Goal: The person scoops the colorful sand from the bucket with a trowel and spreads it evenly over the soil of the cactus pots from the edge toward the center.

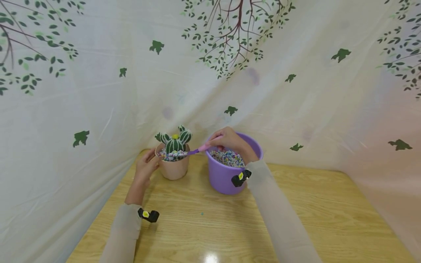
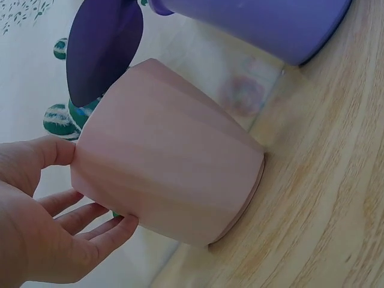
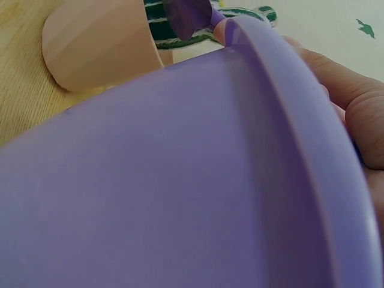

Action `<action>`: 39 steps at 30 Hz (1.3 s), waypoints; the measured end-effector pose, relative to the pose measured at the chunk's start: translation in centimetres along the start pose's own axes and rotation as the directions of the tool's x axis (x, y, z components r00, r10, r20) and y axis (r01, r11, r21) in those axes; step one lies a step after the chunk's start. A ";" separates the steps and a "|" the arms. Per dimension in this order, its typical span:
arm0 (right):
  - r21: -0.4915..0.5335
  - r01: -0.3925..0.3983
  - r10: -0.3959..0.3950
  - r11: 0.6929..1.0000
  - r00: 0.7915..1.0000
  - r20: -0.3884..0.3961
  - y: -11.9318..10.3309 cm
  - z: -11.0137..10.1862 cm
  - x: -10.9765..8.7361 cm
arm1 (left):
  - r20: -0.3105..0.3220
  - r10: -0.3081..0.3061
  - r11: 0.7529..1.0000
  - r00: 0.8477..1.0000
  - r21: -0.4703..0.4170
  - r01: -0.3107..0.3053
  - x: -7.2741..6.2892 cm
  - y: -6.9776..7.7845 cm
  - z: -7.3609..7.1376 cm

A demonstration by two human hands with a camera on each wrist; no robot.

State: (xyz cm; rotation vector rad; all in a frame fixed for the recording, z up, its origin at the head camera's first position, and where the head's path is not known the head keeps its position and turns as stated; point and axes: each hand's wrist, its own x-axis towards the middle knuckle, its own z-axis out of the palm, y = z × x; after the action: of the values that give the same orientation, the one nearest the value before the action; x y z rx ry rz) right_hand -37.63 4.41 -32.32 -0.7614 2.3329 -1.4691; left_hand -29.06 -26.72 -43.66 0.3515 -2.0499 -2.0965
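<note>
A pale pink flowerpot (image 1: 173, 170) stands on the table, filled with multicoloured beads (image 1: 171, 156). A green-and-white striped cactus (image 1: 174, 145) with a yellow flower rises from them. My left hand (image 1: 145, 168) holds the pot at its left side, thumb and fingers on the wall near the rim. My right hand (image 1: 228, 140), above the purple bucket (image 1: 225, 182), grips a small shovel by its pink handle (image 1: 204, 147). The shovel's purple blade (image 2: 105, 51) is over the pot, and beads lie at its tip. The bucket contains more multicoloured beads (image 1: 230, 158).
The wooden table (image 1: 204, 233) extends forward and to the right. A white cloth (image 1: 184, 87) printed with leaves and branches hangs behind and at both sides. One tiny bead (image 1: 202, 213) lies on the tabletop. Black wrist cameras (image 1: 148, 215) sit on both sleeves.
</note>
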 end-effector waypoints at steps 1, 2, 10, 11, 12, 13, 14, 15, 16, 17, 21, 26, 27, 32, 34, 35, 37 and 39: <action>0.000 -0.002 0.002 1.000 1.000 -0.001 0.0 0.0 0.0 | 0.007 -0.003 1.000 1.000 0.001 0.003 0.1 0.0 -0.1; -0.001 -0.002 0.002 1.000 1.000 -0.001 0.0 0.0 0.0 | 0.013 -0.004 1.000 1.000 0.001 0.004 0.2 0.0 -0.2; 0.011 -0.021 0.021 1.000 1.000 0.003 0.0 0.1 -0.1 | 0.035 -0.012 1.000 0.999 -0.027 0.013 0.4 0.1 -0.5; 0.010 -0.021 0.021 1.000 1.000 0.002 -0.1 0.1 -0.1 | 0.035 -0.012 0.999 0.999 -0.029 0.013 0.5 0.1 -0.5; 0.007 -0.022 0.022 1.000 1.000 0.001 -0.1 0.1 -0.1 | 0.033 -0.015 0.999 0.999 -0.032 0.016 0.5 0.1 -0.5; 0.007 -0.022 0.022 1.000 1.000 0.000 -0.1 0.1 -0.2 | 0.033 -0.017 0.999 0.999 -0.039 0.019 0.5 0.1 -0.5; 0.008 -0.022 0.022 1.000 1.000 -0.001 -0.2 0.0 -0.2 | 0.032 -0.020 0.999 0.999 -0.045 0.021 0.5 0.1 -0.5; 0.009 -0.021 0.021 1.000 1.000 -0.002 -0.2 0.0 -0.2 | 0.030 -0.023 0.998 0.999 -0.051 0.024 0.6 0.2 -0.5; 0.008 -0.019 0.019 1.000 1.000 -0.002 -0.3 0.0 -0.2 | 0.028 -0.024 0.998 0.999 -0.057 0.026 0.6 0.2 -0.5; 0.008 -0.017 0.017 1.000 1.000 0.000 -0.3 0.0 -0.2 | 0.025 -0.026 0.998 0.999 -0.064 0.027 0.6 0.2 -0.5; 0.003 -0.004 0.004 1.000 1.000 0.008 -0.3 0.0 -0.2 | 0.018 -0.031 0.997 0.999 -0.074 0.033 0.6 0.3 -0.5; -0.010 -0.007 0.007 1.000 1.000 0.015 -0.3 0.0 -0.1 | 0.008 -0.025 0.998 1.000 -0.061 0.025 0.8 0.1 -0.6; -0.009 -0.010 0.011 1.000 1.000 0.017 -0.3 0.1 -0.1 | 0.006 -0.023 0.998 1.000 -0.062 0.023 0.8 0.1 -0.6; -0.005 -0.020 0.020 1.000 1.000 0.018 -0.5 0.0 -0.2 | -0.007 -0.026 0.997 1.000 -0.072 0.025 1.0 0.1 -0.5; -0.010 -0.019 0.019 1.000 1.000 0.016 -0.5 -0.1 -0.2 | -0.017 -0.030 0.997 0.999 -0.078 0.028 1.0 0.1 -0.5; -0.012 -0.018 0.018 1.000 1.000 0.017 -0.6 -0.1 -0.2 | -0.021 -0.029 0.997 0.999 -0.079 0.028 1.0 0.1 -0.4; -0.019 -0.016 0.016 1.000 1.000 0.015 -0.6 -0.2 -0.2 | -0.031 -0.025 0.996 0.999 -0.081 0.023 0.8 0.1 -0.3; -0.024 -0.016 0.016 1.000 1.000 0.015 -0.6 -0.2 -0.3 | -0.032 -0.020 0.996 0.999 -0.084 0.017 0.6 0.1 -0.1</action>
State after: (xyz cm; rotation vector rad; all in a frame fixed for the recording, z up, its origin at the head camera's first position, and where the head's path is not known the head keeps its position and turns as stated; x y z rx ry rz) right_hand -37.34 4.49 -31.70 -0.7555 2.3444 -1.4264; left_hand -29.64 -26.98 -43.60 0.3902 -1.9418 -2.1645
